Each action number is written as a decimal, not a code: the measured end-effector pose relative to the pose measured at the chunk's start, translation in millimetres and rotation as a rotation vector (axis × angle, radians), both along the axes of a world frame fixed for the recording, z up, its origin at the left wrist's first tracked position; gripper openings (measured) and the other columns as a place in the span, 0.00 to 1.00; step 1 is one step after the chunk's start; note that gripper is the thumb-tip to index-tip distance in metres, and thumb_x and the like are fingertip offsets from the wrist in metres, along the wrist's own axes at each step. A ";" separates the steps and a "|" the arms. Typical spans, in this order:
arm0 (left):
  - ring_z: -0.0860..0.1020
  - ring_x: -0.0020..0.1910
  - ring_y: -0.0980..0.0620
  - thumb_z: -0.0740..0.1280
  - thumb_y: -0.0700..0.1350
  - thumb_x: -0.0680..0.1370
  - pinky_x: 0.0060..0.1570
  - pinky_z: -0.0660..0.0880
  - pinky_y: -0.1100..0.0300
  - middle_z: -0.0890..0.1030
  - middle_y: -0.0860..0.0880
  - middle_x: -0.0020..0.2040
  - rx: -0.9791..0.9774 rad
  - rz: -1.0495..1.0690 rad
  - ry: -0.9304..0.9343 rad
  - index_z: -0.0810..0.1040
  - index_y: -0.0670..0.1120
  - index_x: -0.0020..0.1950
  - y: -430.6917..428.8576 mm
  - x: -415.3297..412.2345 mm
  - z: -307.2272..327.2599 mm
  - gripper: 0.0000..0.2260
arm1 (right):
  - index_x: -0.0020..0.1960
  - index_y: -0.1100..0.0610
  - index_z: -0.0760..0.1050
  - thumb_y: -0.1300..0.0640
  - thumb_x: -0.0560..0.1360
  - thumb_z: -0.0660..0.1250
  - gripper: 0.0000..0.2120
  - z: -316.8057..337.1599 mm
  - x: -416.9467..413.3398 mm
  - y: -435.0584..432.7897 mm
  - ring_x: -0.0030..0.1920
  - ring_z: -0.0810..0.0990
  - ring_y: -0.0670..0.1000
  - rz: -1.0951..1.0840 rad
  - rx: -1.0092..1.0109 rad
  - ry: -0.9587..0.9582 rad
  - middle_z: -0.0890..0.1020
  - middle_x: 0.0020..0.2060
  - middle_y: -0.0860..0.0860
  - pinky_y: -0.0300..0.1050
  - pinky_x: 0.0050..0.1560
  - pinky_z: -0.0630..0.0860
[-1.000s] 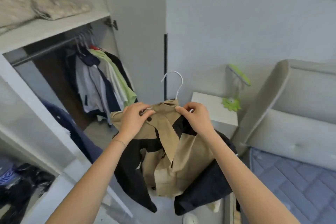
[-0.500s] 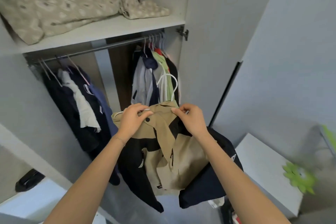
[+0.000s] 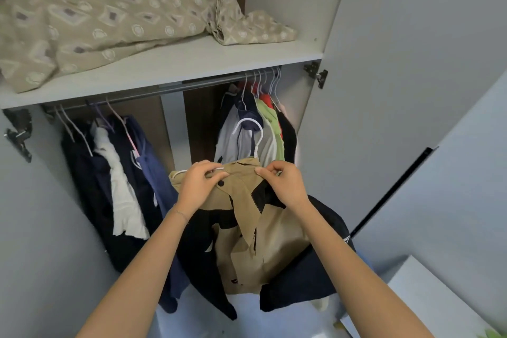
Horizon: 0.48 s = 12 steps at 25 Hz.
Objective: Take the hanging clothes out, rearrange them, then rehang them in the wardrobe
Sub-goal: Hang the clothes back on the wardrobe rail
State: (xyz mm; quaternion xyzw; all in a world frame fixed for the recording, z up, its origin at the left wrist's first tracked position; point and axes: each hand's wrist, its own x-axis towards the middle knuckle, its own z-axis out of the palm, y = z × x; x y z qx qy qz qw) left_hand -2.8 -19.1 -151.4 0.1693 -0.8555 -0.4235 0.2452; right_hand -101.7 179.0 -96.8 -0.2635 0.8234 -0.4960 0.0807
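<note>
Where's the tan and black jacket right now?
The tan and black jacket hangs on a white hanger at the head view's centre, pinched at the collar by the left hand and right hand, in front of the wardrobe, below its rail.

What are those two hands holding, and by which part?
Both hold a tan-and-black jacket on a white hanger: the left hand pinches the hanger's left shoulder wire, the right hand its right shoulder beside the collar.
</note>
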 end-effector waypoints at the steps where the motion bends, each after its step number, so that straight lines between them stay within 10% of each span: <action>1: 0.77 0.47 0.52 0.71 0.50 0.75 0.51 0.76 0.48 0.79 0.54 0.44 -0.006 0.010 0.006 0.82 0.53 0.51 -6.7 -8.3 2.7 0.06 | 0.35 0.60 0.76 0.49 0.73 0.72 0.16 1.3 -9.4 -9.2 0.32 0.72 0.45 0.005 -0.009 0.000 0.75 0.29 0.51 0.41 0.37 0.71; 12: 0.78 0.56 0.52 0.68 0.51 0.78 0.60 0.75 0.52 0.82 0.50 0.57 -0.219 0.151 -0.154 0.80 0.49 0.62 -84.2 -91.7 -15.0 0.14 | 0.35 0.61 0.75 0.51 0.74 0.72 0.16 -34.1 -103.3 -101.9 0.32 0.72 0.48 0.068 -0.044 -0.179 0.73 0.29 0.52 0.41 0.37 0.70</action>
